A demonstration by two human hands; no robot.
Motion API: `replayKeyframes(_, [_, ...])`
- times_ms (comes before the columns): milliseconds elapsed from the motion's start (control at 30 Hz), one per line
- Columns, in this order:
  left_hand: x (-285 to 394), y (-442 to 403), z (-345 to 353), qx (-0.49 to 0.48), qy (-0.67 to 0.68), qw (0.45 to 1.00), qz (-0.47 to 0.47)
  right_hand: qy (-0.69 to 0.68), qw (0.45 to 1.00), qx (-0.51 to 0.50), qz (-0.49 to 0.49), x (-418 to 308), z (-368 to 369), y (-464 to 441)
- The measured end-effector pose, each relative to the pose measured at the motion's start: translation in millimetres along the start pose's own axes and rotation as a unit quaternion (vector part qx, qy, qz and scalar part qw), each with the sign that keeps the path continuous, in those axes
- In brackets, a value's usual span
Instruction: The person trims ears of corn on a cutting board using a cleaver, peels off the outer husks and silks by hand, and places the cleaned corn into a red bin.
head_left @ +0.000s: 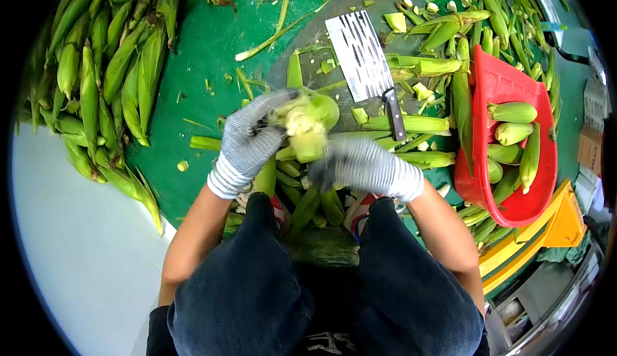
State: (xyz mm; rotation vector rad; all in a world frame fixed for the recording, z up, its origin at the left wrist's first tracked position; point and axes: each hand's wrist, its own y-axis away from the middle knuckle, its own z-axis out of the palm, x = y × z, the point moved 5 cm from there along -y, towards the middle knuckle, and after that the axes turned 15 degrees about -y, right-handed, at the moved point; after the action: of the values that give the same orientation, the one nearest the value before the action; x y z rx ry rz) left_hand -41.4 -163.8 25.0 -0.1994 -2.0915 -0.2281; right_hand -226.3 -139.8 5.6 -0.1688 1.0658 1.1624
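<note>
My left hand point(254, 128), in a grey-and-white striped glove, is closed round a green corn ear point(308, 124) with its pale cut end showing. Just right of the ear is my right hand point(360, 163), gloved alike and smeared by motion; its fingers are too blurred to read. Beyond my hands a cleaver point(360, 57) with a dark handle lies flat on a grey board point(302, 41). Husk pieces point(418, 124) and cut stubs are scattered on and around the board.
At the left, a large pile of unhusked corn point(109, 60) lies on the green surface point(205, 35). A red basket point(479, 118) holding several trimmed ears stands at the right, near a yellow frame point(565, 221). Husks lie between my feet.
</note>
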Motion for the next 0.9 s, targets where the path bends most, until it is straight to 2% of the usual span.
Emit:
replayKeyframes(33, [-3,1,-5,0.004,0.005,1.0,0.006,0.145,0.985,-0.09,0.025,4,5,5])
replayKeyframes(67, [-7,2,-9,0.014,0.029,0.999,-0.024,0.319,0.945,-0.053,0.047,11,-1,12])
replayKeyframes(100, [2,-1,-14,0.011,0.018,1.0,-0.017,0.476,0.862,0.094,0.147,7,-11,15])
replayKeyframes(133, [8,1,-17,0.002,-0.022,0.999,-0.038,0.463,0.866,0.188,-0.003,-9,-15,12])
replayKeyframes(167, [15,3,-17,-0.012,-0.053,0.997,-0.054,0.444,0.837,0.283,-0.146,-27,-20,14])
replayKeyframes(200, [33,3,-13,-0.061,-0.144,0.988,0.021,0.441,0.871,0.183,-0.113,-40,-9,-9])
replayKeyframes(233, [60,1,-2,-0.1,-0.224,0.963,0.11,0.433,0.851,0.202,-0.218,-20,-2,-16])
replayKeyframes(267, [87,-1,6,-0.125,-0.256,0.953,0.108,0.291,0.853,0.212,-0.378,7,-4,-29])
replayKeyframes(300, [102,0,1,-0.091,-0.226,0.959,0.145,0.312,0.841,0.241,-0.372,-15,2,-19])
replayKeyframes(333, [120,-3,-8,-0.047,-0.219,0.954,0.199,0.117,0.883,0.262,-0.371,-22,-4,-20])
replayKeyframes(367, [119,1,-26,-0.028,-0.201,0.969,0.143,0.011,0.872,0.294,-0.391,-30,-18,-3])
replayKeyframes(400, [121,1,-38,0.003,-0.119,0.985,0.123,-0.096,0.844,0.321,-0.418,-37,-31,16])
replayKeyframes(433, [105,9,-47,0.062,-0.041,0.992,0.105,-0.108,0.798,0.365,-0.467,-54,-46,57])
replayKeyframes(467, [98,7,-48,0.039,-0.08,0.994,0.066,-0.124,0.751,0.396,-0.514,-70,-59,98])
replayKeyframes(500, [83,5,-55,0.021,-0.119,0.992,0.023,-0.054,0.765,0.514,-0.384,-66,-77,144])
replayKeyframes(533, [59,5,-49,0.02,-0.147,0.989,0.028,-0.168,0.739,0.517,-0.398,-44,-108,190])
replayKeyframes(567, [51,3,-37,-0.032,-0.196,0.98,0.023,-0.081,0.734,0.527,-0.421,-72,-108,238])
replayKeyframes(600, [51,-1,-18,-0.067,-0.222,0.969,0.082,-0.18,0.635,0.543,-0.519,-73,-120,285])
replayKeyframes(633, [48,-5,2,-0.083,-0.276,0.954,0.087,-0.14,0.602,0.57,-0.541,-76,-131,325])
replayKeyframes(700, [2,-9,47,-0.131,-0.352,0.92,0.114,0.081,0.566,0.619,-0.539,-89,-113,377])
replayKeyframes(733, [-4,-14,65,-0.164,-0.426,0.883,0.11,0.148,0.553,0.613,-0.544,-95,-93,386])
replayKeyframes(767, [-3,-19,86,-0.201,-0.495,0.839,0.103,0.107,0.586,0.569,-0.567,-104,-75,380])
replayKeyframes(833, [-18,-21,112,-0.272,-0.524,0.803,0.083,0.385,0.573,0.634,-0.349,-119,-39,312])
replayKeyframes(900, [-29,-16,126,-0.349,-0.543,0.76,0.072,0.332,0.702,0.607,-0.167,-100,-48,227])
